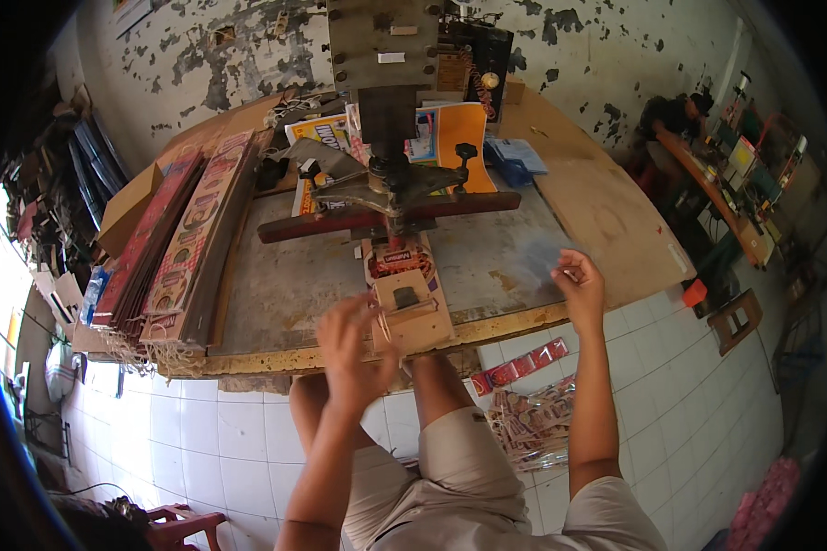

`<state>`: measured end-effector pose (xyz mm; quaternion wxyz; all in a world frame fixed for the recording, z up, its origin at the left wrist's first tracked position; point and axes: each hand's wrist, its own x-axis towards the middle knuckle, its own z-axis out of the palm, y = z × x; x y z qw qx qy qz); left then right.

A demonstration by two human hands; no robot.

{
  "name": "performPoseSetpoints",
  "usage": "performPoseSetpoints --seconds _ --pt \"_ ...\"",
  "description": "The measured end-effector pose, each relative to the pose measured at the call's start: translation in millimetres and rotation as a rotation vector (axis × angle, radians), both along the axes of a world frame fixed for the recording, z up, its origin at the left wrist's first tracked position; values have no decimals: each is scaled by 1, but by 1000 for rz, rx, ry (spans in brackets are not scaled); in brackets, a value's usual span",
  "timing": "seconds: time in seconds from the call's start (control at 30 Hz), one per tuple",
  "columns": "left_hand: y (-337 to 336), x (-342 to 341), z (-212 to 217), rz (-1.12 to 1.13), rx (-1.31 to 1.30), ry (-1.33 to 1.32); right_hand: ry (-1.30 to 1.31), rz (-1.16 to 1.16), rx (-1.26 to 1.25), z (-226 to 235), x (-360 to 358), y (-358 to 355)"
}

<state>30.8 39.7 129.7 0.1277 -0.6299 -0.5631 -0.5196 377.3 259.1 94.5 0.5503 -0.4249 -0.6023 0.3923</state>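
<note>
My left hand (349, 344), slightly blurred, hovers over the table's front edge with its fingers apart and nothing visible in them. Just beyond it lies a brown cardboard piece (436, 329) with a dark rectangle in it, on the near end of a printed card strip (397, 260). Above the strip's far end stands a press (395, 188) with a wide reddish-brown crossbar. Out to the right, my right hand (579, 275) pinches a thin, see-through bluish plastic sheet (536, 264), smeared by motion, above the tabletop.
Stacks of long printed cards (202, 239) with strings lie at the table's left, beside a cardboard box (129, 209). Behind the press are colourful printed sheets (464, 138). Below, a plastic bag of printed pieces (533, 422) rests on the floor. Another person (675, 119) sits far right.
</note>
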Motion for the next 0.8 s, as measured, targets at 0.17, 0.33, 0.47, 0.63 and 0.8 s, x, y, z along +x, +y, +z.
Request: performPoseSetpoints --seconds 0.17,0.33,0.47,0.63,0.8 --pt "32 115 -1 -400 -185 135 -41 -25 14 -27 -1 13" --pt "102 166 -53 -367 -300 274 267 56 -220 -18 -16 6" --pt "109 178 -66 -281 -322 390 324 53 -135 -28 18 24" --pt "108 186 -61 -316 -350 373 685 -619 386 -6 154 50" --pt "99 172 -54 -356 -307 276 130 -598 495 80 46 -52"
